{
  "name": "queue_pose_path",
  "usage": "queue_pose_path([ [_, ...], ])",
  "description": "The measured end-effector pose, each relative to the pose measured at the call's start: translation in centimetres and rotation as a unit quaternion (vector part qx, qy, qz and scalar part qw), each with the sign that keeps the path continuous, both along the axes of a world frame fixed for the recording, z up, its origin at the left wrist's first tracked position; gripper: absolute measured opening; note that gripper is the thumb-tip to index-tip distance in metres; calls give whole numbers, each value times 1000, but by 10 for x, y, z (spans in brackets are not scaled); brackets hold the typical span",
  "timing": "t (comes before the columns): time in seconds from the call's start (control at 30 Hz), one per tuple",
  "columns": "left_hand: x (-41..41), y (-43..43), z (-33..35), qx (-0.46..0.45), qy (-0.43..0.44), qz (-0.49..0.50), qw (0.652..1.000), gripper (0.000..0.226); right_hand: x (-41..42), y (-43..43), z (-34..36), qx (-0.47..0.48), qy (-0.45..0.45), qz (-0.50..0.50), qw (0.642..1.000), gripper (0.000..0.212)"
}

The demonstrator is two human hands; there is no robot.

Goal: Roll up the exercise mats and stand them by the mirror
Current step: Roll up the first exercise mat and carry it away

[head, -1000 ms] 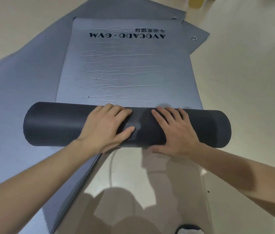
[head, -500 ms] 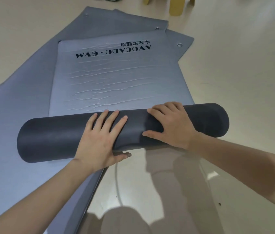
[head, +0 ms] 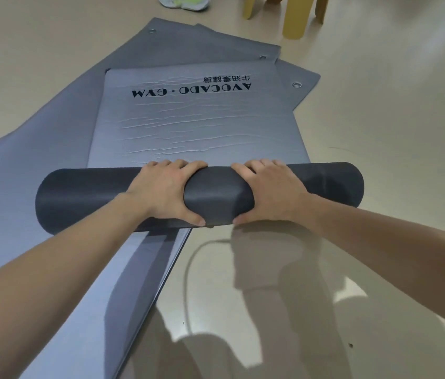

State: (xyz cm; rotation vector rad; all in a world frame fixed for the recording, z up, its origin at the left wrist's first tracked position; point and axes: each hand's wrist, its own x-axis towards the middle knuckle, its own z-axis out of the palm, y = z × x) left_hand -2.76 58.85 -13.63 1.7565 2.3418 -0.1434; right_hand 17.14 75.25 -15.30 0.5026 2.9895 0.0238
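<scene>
Gripping the rolled mat (head: 79, 198), both hands (head: 161, 190) straddle its middle.

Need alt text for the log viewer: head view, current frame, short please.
Both hands, left hand and right hand, grip a dark rolled mat, its unrolled grey end printed AVOCADO GYM. It lies on other grey mats over a beige floor; yellow stool legs and a shoe sit beyond.

Floor (head: 396, 127): glossy beige, reflective.
Stool legs (head: 295, 17): yellow, at far edge.
Shoe (head: 186, 1): left of stool legs.
</scene>
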Motion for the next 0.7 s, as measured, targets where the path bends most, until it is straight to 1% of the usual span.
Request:
queue_pose_path([
  [0.1, 4, 2, 12, 0, -22, 5, 1000, 111, -2, -2, 12, -9, 7, 12, 1000, 103],
  [0.2, 17, -9, 15, -2, -33, 7, 999, 102, 10, -12, 16, -33, -1, 1, 999, 94],
  [0.3, 35, -28, 20, -35, -71, 26, 997, 97, 25, -25, 23, -72, -27, 5, 997, 94],
  [0.37, 49, -43, 25, -83, -117, 42, 989, 94, 38, -36, 28, -115, -57, 7, 992, 98],
  [0.43, 63, -58, 29, -142, -189, 66, 969, 88, 51, -50, 35, -169, -103, 10, 980, 100],
  [0.47, 69, -67, 29, -167, -234, 80, 954, 84, 57, -56, 36, -204, -128, 10, 970, 99],
  [0.53, 84, -89, 24, -209, -331, 108, 914, 77, 72, -72, 35, -287, -173, 11, 942, 89],
  [0.6, 102, -113, 19, -244, -418, 122, 867, 72, 87, -88, 27, -349, -211, 17, 913, 80],
  [0.63, 111, -125, 17, -255, -447, 121, 849, 71, 95, -96, 22, -364, -228, 23, 903, 77],
  [0.67, 121, -137, 15, -260, -460, 118, 841, 69, 101, -104, 17, -377, -243, 30, 893, 75],
  [0.7, 130, -148, 12, -256, -459, 113, 843, 67, 107, -111, 12, -391, -256, 36, 883, 73],
])
